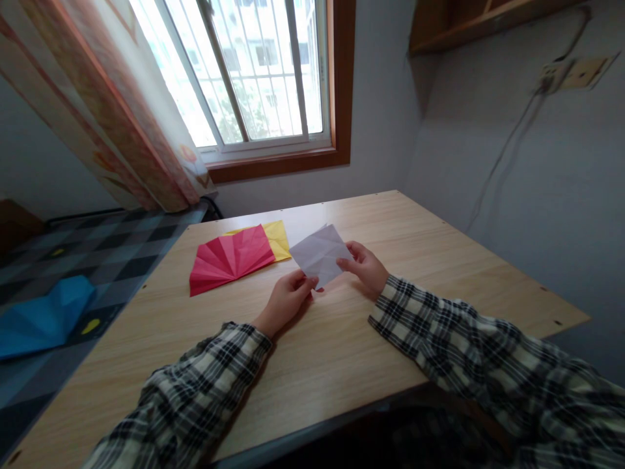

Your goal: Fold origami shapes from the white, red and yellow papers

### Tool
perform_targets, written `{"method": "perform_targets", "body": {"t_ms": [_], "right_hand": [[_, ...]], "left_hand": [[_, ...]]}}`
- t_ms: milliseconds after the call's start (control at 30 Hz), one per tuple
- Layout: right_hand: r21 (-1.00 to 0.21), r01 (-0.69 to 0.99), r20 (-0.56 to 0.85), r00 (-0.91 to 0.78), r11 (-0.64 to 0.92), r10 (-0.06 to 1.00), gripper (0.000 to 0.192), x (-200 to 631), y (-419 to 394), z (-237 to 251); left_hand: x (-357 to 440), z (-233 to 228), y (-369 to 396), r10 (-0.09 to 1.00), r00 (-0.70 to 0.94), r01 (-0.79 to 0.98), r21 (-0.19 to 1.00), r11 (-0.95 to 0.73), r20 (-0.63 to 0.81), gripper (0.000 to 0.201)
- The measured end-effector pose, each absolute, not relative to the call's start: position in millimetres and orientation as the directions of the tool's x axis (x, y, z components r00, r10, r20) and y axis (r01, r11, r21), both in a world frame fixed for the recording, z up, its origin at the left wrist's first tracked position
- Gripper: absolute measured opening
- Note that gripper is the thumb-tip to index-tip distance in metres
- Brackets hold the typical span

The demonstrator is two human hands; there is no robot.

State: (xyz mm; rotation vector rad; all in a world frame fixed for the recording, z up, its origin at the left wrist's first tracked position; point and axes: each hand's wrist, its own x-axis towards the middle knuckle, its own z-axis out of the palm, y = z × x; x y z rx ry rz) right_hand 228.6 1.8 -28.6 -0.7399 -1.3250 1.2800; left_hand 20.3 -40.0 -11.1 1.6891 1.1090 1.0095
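Note:
A folded white sheet of paper [319, 253] is held up just over the wooden table [312, 378], tilted, with crease lines across its face and more than one layer at its top edge. My left hand [289, 298] pinches its lower corner between thumb and fingers. At its right corner, my right hand [366, 266] grips it, thumb on the front and fingers behind. A creased red paper [232, 257] with fan-like folds lies to the left of the white one. Partly beneath the red sheet is a yellow paper [278, 240].
Left of the table, a blue folded paper [46, 316] rests on a checked bedspread [29, 260]. A curtain [122, 117] hangs beside the barred window [254, 71]. On the right wall are a shelf [469, 32] and a socket [581, 73] with a cord [508, 143].

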Motion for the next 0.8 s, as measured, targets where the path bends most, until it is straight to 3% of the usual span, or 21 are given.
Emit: {"method": "perform_targets", "body": {"t_ms": [167,333,433,567,667,800], "right_hand": [[-0.950,-0.275,0.210,-0.205,0.150,0.956,0.036,226,-1,-30],[-0.969,-0.158,0.217,-0.176,0.190,0.960,0.028,235,8,-34],[-0.968,-0.022,0.249,-0.178,0.250,0.952,0.027,241,15,-37],[-0.932,0.153,0.291,-0.227,0.329,0.929,0.024,244,18,-40],[-0.903,0.224,0.307,-0.261,0.366,0.915,0.024,245,19,-41],[-0.869,0.322,0.286,-0.290,0.375,0.913,0.028,247,21,-40]], "left_hand": [[20,-10,-41,0.937,0.303,0.295,0.919,-0.264,0.172,0.029],[17,-9,-43,0.926,0.285,0.468,0.807,-0.359,0.247,0.049],[17,-7,-46,0.865,0.298,0.571,0.651,-0.500,0.403,0.046],[20,-6,-53,0.671,0.510,0.586,0.354,-0.729,0.538,0.019],[22,-12,-55,0.602,0.678,0.578,0.199,-0.791,0.422,0.038],[23,-20,-54,0.608,0.771,0.594,0.127,-0.794,0.191,0.048]]}}
